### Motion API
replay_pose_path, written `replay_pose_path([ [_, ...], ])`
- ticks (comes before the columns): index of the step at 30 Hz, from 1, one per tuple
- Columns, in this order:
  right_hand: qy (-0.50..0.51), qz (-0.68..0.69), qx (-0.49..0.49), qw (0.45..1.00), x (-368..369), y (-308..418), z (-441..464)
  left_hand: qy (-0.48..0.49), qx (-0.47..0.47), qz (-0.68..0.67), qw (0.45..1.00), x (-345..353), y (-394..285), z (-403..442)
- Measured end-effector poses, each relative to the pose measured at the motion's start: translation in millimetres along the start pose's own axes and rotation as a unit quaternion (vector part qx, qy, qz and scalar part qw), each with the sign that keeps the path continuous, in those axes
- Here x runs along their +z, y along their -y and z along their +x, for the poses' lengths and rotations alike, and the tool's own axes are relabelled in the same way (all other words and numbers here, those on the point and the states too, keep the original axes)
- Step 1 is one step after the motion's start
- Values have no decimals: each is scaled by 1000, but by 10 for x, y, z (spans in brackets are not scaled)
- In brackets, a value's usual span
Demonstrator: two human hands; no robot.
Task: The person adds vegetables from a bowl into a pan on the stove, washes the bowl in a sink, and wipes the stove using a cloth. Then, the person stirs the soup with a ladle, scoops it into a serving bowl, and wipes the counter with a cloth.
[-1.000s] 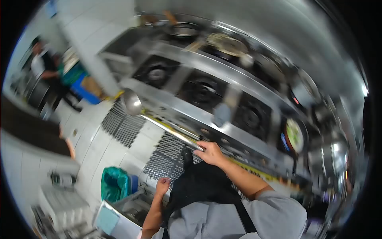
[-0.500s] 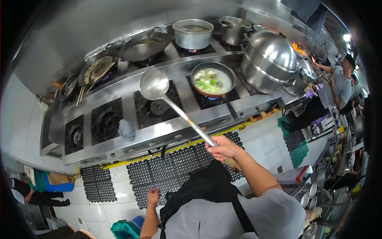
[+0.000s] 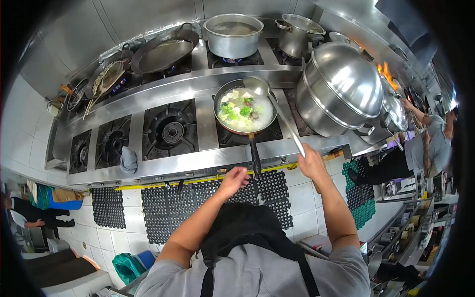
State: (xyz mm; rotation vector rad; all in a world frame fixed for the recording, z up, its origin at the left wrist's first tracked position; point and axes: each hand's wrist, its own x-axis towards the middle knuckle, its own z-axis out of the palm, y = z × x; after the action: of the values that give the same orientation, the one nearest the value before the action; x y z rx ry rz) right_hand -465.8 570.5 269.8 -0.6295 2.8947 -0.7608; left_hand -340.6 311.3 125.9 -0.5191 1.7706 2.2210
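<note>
My right hand [image 3: 311,162] is wrapped round the handle of a large steel ladle [image 3: 286,119]. The ladle's bowl rests over the back right rim of a frying pan [image 3: 219,122]; whether it touches the food is hard to tell. Inside the pan, green and white vegetables with some brown pieces [image 3: 243,113] sit in pale, bubbling liquid. My left hand [image 3: 234,183] is just left of the pan's black handle [image 3: 255,156], apart from it and holding nothing, its fingers loosely bent with a gap to the thumb.
A big domed steel steamer [image 3: 341,94] stands right of the pan. Behind are a pot of liquid [image 3: 234,42], a lidded-looking pot [image 3: 297,37] and a wok [image 3: 166,52]. A grey cloth [image 3: 128,159] hangs over the stove's front edge. Flames [image 3: 386,74] rise near a co-worker [image 3: 428,143] at right.
The ladle has swung right from above the front burners to the pan. My left hand has risen from low at my side towards the pan handle. The view has shifted closer.
</note>
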Motion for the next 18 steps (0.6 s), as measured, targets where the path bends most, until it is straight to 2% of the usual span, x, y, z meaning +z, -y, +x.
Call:
replay_pose_path([
  [5, -4, -93, 19, 996, 112, -90, 335, 3, -11, -42, 999, 247, -274, 388],
  [8, 26, -107, 45, 993, 126, -72, 393, 39, -56, -122, 990, 285, -439, 463],
  [10, 23, -50, -50, 997, 171, -223, 391, 48, -72, -169, 982, 308, -493, 478],
  [11, 33, -54, -50, 997, 71, -88, 413, 56, -84, -206, 973, 325, -509, 469],
  [12, 118, 53, 74, 989, -99, 52, 407, 40, -91, -230, 968, 368, -532, 460],
  [13, 197, 159, 198, 947, -206, 164, 404, 35, -98, -238, 966, 394, -483, 464],
  [14, 235, 217, 206, 925, -273, 109, 428, 39, -89, -236, 967, 405, -453, 489],
  [15, 241, 216, 205, 924, -332, 105, 451, 44, -78, -232, 969, 417, -434, 517],
  [17, 265, 332, 289, 858, -511, 146, 531, 31, -77, -236, 968, 448, -484, 527],
  [18, 280, 359, 296, 839, -585, 142, 571, 30, -65, -218, 973, 452, -460, 535],
])
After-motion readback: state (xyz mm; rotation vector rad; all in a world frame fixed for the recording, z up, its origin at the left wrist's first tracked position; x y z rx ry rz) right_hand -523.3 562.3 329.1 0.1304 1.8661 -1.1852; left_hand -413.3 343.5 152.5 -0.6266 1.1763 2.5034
